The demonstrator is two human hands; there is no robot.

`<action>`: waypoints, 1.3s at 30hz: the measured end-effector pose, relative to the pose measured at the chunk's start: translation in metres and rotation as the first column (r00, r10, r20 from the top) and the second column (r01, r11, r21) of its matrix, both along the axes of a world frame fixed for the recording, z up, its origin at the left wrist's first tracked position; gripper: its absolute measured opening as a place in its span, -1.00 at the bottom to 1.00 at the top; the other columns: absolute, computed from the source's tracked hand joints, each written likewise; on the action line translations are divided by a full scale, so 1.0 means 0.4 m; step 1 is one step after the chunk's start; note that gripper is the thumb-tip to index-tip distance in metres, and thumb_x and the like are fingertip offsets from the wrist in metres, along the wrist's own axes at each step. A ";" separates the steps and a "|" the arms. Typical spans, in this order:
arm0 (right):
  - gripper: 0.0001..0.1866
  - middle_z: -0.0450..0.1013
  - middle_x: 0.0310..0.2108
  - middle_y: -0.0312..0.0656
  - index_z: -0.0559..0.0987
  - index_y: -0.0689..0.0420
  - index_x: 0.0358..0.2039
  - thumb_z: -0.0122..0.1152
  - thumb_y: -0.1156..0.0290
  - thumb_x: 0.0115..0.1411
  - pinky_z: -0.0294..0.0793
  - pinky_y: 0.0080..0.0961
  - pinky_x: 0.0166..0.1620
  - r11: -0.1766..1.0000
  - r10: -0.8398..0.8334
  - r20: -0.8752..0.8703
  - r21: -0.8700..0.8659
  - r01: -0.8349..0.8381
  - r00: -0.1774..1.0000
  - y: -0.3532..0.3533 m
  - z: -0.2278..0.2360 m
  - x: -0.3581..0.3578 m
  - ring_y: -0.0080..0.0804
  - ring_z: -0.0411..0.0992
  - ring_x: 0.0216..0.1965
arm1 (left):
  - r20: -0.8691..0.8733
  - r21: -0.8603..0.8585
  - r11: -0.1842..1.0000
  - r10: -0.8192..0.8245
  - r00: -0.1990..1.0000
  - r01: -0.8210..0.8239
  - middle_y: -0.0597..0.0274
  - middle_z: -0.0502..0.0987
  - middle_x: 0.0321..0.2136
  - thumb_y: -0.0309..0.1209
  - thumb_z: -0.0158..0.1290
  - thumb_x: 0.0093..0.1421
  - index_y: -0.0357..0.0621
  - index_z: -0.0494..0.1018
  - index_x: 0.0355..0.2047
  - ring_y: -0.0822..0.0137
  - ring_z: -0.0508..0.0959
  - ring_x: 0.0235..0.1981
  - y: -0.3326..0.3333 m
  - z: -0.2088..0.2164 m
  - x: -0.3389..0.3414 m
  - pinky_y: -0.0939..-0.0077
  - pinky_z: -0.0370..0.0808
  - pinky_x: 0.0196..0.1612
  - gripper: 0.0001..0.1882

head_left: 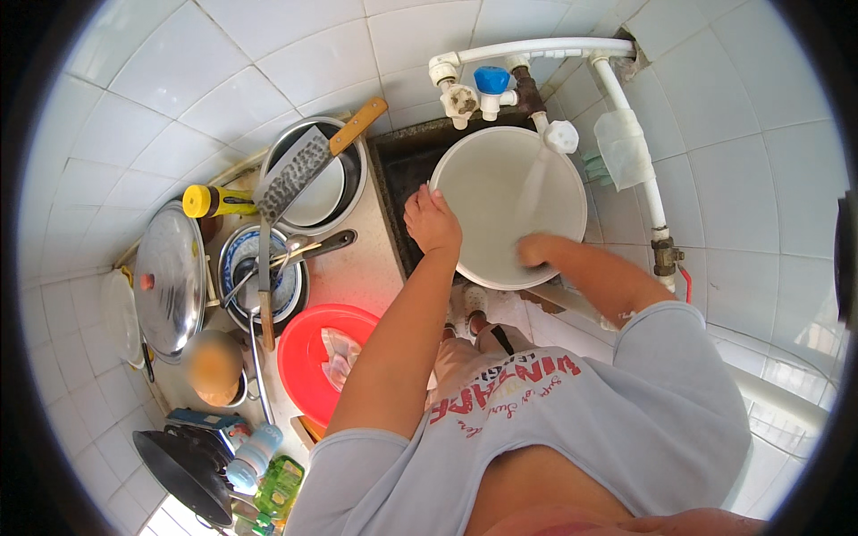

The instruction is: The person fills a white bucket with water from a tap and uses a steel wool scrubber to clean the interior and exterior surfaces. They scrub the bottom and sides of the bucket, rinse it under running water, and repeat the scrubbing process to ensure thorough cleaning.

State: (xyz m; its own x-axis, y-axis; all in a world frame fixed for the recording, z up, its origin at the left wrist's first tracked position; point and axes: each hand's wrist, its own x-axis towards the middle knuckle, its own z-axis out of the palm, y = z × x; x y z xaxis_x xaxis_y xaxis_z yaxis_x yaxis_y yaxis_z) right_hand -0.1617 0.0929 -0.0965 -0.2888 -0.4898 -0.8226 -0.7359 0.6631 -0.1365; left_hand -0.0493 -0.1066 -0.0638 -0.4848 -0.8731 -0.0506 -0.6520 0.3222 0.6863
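A large white round basin [474, 161] sits in the dark sink under a running tap. Water [536, 183] streams into it from the white tap spout [560, 137]. My left hand [433, 221] is closed on the basin's left rim, with the fingers over the edge. My right hand [538, 251] is inside the basin near its front right wall. Motion smears it, and its fingers are too unclear to read. Whether it holds anything cannot be seen.
On the counter at left are a red basin [295, 353] with pale pieces, a cleaver [299, 170] across a metal pot [357, 170], bowls with utensils [241, 246], a steel lid [174, 277], a black wok [183, 473] and bottles [279, 487]. White pipes [652, 196] run along the wall.
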 end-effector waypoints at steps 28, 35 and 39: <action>-0.65 0.44 -0.09 -0.12 0.44 0.07 0.02 -0.02 0.17 0.31 0.46 -0.12 -0.30 -0.538 -0.570 0.589 0.259 0.802 -0.573 -0.121 -0.303 -0.223 -0.17 0.48 -0.28 | 0.093 0.294 0.950 -0.138 0.986 0.105 -0.11 0.52 -0.25 -0.31 0.21 0.00 -0.14 0.46 -0.20 -0.06 0.56 -0.22 0.090 -0.063 -0.140 0.14 0.50 -0.10 -0.65; -0.61 0.37 -0.12 -0.01 0.28 0.21 0.04 0.08 0.35 0.27 0.46 -0.14 -0.23 -0.502 -0.362 0.694 0.417 0.758 -0.622 -0.190 -0.429 -0.283 -0.15 0.43 -0.20 | 0.015 0.160 0.846 -0.518 0.855 0.509 0.08 0.49 -0.19 -0.37 0.21 -0.09 -0.03 0.47 -0.23 -0.11 0.48 -0.09 0.073 0.118 -0.059 0.14 0.46 -0.06 -0.65; -0.62 0.40 -0.14 -0.02 0.33 0.22 0.01 0.13 0.39 0.22 0.46 -0.11 -0.17 -0.306 -0.272 0.762 0.510 0.804 -0.588 -0.192 -0.509 -0.294 -0.17 0.43 -0.14 | 0.091 0.037 0.799 -0.601 0.794 0.600 0.07 0.49 -0.21 -0.43 0.17 -0.07 -0.03 0.47 -0.24 -0.10 0.49 -0.13 0.074 0.118 -0.056 0.12 0.46 -0.07 -0.69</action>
State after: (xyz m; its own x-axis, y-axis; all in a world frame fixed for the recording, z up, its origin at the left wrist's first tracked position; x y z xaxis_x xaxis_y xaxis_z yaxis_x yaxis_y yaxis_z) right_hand -0.2794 0.0161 -0.3000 -0.3015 -0.5216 -0.7981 0.9525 -0.1270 -0.2767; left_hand -0.0715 -0.0770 -0.0168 -0.9042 -0.4079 -0.1267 -0.3897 0.6662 0.6359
